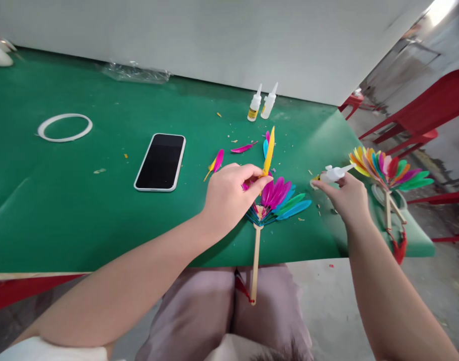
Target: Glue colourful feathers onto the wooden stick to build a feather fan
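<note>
My left hand (237, 195) pinches a yellow feather (269, 150) near its lower end, tip pointing up. Just below lies a feather fan (276, 193) with magenta, blue and green feathers; its wooden handle (256, 260) reaches past the table edge over my lap. Part of the fan is hidden behind my left hand. My right hand (352, 198) is closed around a small white glue bottle (330, 174), tilted with its nozzle to the right. Loose magenta feathers (243, 148) and a yellow one (210, 170) lie beyond my left hand.
Two glue bottles (254, 104) stand at the back by the grey wall. A phone (161, 162) and a white ring (65, 128) lie to the left, with clear plastic wrap (137, 72) behind. More finished-looking feather fans (391, 170) rest at the right corner, near red chairs (432, 110).
</note>
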{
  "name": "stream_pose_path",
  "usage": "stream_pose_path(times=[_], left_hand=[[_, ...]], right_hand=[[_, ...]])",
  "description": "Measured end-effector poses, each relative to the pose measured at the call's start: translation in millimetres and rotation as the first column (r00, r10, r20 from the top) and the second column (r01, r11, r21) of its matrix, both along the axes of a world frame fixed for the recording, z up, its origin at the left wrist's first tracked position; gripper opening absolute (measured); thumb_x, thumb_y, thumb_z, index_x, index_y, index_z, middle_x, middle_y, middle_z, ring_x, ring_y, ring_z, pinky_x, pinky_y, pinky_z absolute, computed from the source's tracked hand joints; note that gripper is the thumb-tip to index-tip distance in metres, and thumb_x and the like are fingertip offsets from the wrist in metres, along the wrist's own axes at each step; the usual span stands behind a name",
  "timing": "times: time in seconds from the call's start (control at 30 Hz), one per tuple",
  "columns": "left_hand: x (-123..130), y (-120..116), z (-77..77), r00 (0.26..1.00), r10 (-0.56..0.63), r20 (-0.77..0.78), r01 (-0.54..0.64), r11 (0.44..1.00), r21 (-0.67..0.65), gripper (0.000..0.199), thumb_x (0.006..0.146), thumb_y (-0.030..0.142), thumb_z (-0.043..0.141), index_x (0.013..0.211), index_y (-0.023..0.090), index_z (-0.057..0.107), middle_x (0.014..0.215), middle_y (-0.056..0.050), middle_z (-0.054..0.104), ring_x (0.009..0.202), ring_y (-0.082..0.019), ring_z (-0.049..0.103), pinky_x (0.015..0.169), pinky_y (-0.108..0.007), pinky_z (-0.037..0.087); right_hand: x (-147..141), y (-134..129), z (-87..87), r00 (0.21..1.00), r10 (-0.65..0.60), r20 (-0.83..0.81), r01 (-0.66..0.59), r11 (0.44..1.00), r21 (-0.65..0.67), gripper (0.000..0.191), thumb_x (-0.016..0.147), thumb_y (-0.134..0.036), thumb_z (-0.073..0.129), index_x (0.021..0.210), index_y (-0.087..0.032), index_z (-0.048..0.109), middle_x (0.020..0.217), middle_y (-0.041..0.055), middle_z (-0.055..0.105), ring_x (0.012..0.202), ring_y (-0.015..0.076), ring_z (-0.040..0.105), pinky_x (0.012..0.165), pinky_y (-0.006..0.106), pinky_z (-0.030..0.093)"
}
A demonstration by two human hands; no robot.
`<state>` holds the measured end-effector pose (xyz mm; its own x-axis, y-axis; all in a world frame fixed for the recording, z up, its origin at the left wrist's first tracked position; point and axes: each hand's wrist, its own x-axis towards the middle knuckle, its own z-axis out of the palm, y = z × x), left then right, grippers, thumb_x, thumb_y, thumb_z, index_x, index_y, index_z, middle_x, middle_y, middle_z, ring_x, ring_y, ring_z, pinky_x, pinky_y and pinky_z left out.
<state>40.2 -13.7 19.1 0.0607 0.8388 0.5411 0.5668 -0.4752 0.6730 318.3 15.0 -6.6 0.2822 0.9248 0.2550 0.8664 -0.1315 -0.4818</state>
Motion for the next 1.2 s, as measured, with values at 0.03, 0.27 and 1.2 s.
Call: stream_pose_path(times=[0.03, 0.27, 1.2], left_hand=[[0, 0, -0.7, 1.0, 0.008, -0.006, -0.007, 1.0, 0.024, 0.014, 0.078, 0.031, 0.062, 0.072, 0.018, 0.065, 0.065, 0.002, 0.065, 0.058, -0.009, 0.052, 0.053, -0.021, 0.038], [-1, 2, -2.6, 0.992, 0.093, -0.085, -0.067, 0.963, 0.262, 0.012, 0.08, 0.028, 0.06, 0.077, 0.017, 0.065, 0.067, 0.002, 0.065, 0.065, -0.011, 0.053, 0.063, -0.023, 0.043], [-8, -58, -16.7, 0.579, -0.345, -0.739, 0.708, 0.662, 0.246, 0.023, 0.081, 0.02, 0.052, 0.097, 0.009, 0.064, 0.081, -0.008, 0.066, 0.056, -0.012, 0.052, 0.039, -0.024, 0.035]], right_hand=[[-2, 2, -0.9, 1.0, 0.005, -0.013, -0.005, 1.0, 0.008, 0.05, 0.059, -0.055, 0.066, 0.094, -0.02, 0.066, 0.092, 0.007, 0.069, 0.086, 0.0258, 0.062, 0.077, 0.038, 0.044], [-8, 12, -3.1, 0.986, 0.16, 0.035, -0.156, 0.983, -0.098, 0.045, 0.062, -0.049, 0.066, 0.096, -0.02, 0.064, 0.099, 0.008, 0.067, 0.095, 0.0283, 0.059, 0.081, 0.042, 0.043], [-95, 10, 38.1, 0.686, 0.393, -0.612, -0.546, 0.834, -0.076, 0.023, 0.066, -0.036, 0.068, 0.081, -0.019, 0.071, 0.06, 0.0, 0.064, 0.047, 0.0071, 0.05, 0.044, 0.021, 0.043]])
